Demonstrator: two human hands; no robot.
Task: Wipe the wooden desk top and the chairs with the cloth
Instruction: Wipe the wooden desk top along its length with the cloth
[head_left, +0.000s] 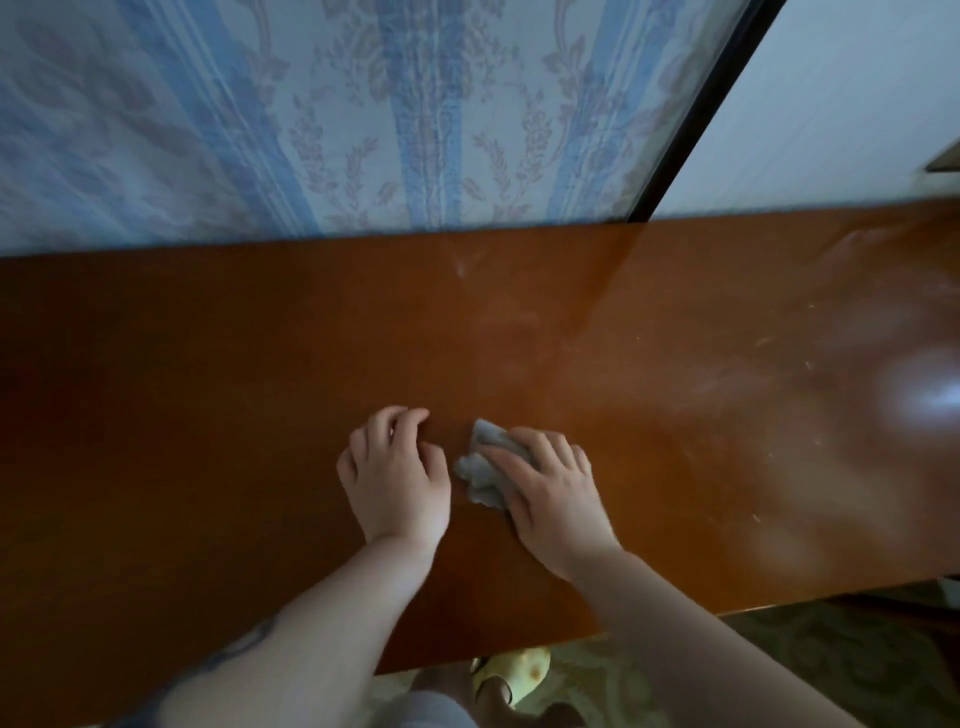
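desk top (260, 364): glossy wood (smeared); cloth (485, 467): soft, crumpled fabric

Head view, single camera: worn on the person's head, looking forward and steeply down, close over the wooden desk top (260, 364) (wide-angle, edges bowed). Faces the striped floral wallpaper (311, 114) behind the desk; patterned floor (779, 654) along the lower edge.
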